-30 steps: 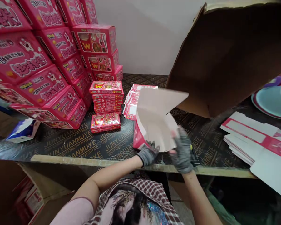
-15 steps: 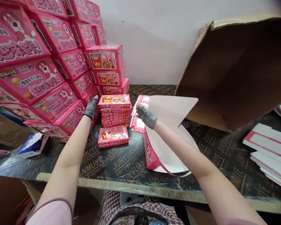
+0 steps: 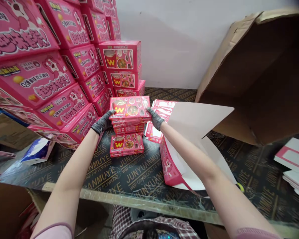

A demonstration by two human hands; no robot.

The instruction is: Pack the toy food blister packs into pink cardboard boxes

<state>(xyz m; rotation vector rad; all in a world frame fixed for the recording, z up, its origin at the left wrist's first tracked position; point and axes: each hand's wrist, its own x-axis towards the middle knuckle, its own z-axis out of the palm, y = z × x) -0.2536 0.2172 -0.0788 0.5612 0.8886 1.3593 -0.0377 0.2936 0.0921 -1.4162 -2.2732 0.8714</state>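
Note:
Between my two gloved hands is a flat pink box printed with food pictures and a yellow W. My left hand closes on its left end, my right hand on its right end. Beneath it stands a stack of similar boxes; whether the held box is fully clear of them I cannot tell. In front, a short pile of the same flat boxes lies on the table. Right of my right hand are flat printed pink cards, partly under a large white and pink sheet.
Larger pink cartons are piled high at the left and back. A brown cardboard box lies open at the back right. White and pink flat pieces lie at the far right. A blue and white pack sits at the left.
My hands have come together on the top pink box from both sides, and it now looks slightly raised and nearer. The view has shifted a little to the left.

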